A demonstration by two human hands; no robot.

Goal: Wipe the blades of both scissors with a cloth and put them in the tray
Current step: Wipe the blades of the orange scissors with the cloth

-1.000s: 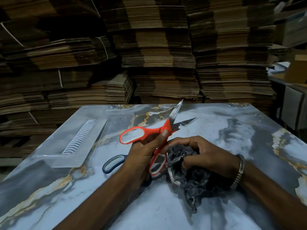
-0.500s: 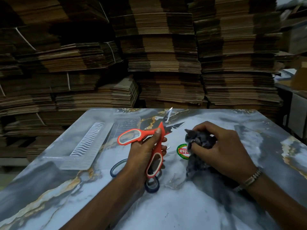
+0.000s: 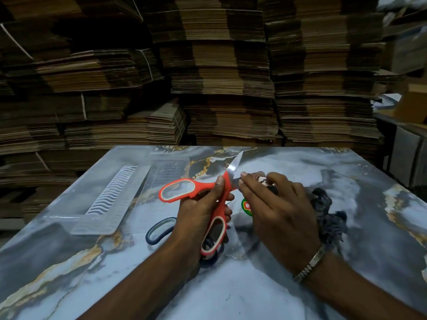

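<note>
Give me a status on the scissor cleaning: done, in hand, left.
Done: nothing yet; the clear tray holds no scissors. In hand: the left hand grips the orange scissors, blades open, while the right hand presses the dark cloth to a blade. Left: finishing these blades, wiping the blue scissors lying on the table, and putting both in the tray.

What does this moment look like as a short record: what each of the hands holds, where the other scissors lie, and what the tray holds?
left hand: grips the orange-handled scissors, blades open
right hand: presses a dark crumpled cloth against one blade
blue-handled scissors: on the marbled table, partly hidden by the left hand
clear plastic tray: on the table's left side, no scissors in it
round green sticker: on the table between the hands
</note>
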